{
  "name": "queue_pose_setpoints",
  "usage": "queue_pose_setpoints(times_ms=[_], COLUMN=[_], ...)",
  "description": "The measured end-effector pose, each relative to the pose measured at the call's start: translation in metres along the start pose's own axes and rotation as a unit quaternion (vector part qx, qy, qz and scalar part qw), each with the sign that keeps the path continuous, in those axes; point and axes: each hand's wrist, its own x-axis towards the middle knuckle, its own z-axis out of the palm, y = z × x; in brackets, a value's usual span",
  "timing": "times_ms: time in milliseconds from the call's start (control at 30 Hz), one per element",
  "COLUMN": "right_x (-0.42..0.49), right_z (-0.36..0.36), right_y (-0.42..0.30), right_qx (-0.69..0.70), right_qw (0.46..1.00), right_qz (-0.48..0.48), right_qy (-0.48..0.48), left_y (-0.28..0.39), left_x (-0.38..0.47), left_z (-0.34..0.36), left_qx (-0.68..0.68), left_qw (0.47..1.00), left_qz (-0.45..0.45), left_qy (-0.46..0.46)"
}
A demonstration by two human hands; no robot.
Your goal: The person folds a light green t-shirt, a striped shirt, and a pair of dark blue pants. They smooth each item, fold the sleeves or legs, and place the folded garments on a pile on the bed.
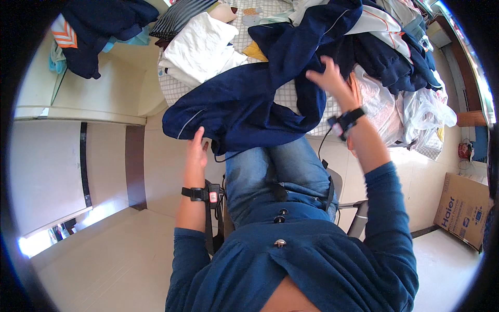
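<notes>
Navy trousers with thin white piping lie loosely spread from the bed's near edge to over my knees. A dark drawstring hangs at their near edge. My left hand is at the near left corner of the trousers, fingers apart; a fingertip meets or overlaps the cloth edge. Above the right side of the trousers, my right hand has its fingers spread and holds nothing. Whether it touches the cloth is unclear. Both wrists wear black straps with small devices.
Folded white clothing is stacked on the checked bedspread. More navy clothes are heaped at the right, beside clear plastic bags. Dark clothing hangs over a cream cabinet at left. A cardboard box stands on the floor.
</notes>
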Motion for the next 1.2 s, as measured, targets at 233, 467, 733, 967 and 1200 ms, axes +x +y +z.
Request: queue_pose_setpoints(times_ms=[233, 467, 733, 967, 1200], right_x=[-0.018, 0.056, 0.033, -0.133, -0.183], right_z=[-0.026, -0.225, -0.118, -0.047, -0.009], right_y=[0.037, 0.038, 0.079, -0.017, -0.062], right_qx=[-0.154, 0.621, 0.168, 0.112, -0.010], right_qw=[0.973, 0.743, 0.957, 0.934, 0.927], right_qz=[0.024, 0.147, 0.151, -0.035, -0.268], right_qy=[-0.172, 0.203, 0.180, -0.339, -0.263], left_y=[0.045, 0.089, 0.011, 0.009, 0.018], left_x=[-0.009, -0.074, -0.060, -0.076, -0.073], left_z=[-0.014, -0.018, 0.025, 0.031, 0.048], left_qx=[-0.040, -0.205, -0.136, -0.125, -0.180], left_qw=[0.995, 0.946, 0.955, 0.954, 0.951], left_qz=[0.010, 0.046, -0.086, -0.092, -0.002], left_qy=[-0.086, -0.247, -0.248, -0.256, -0.250])
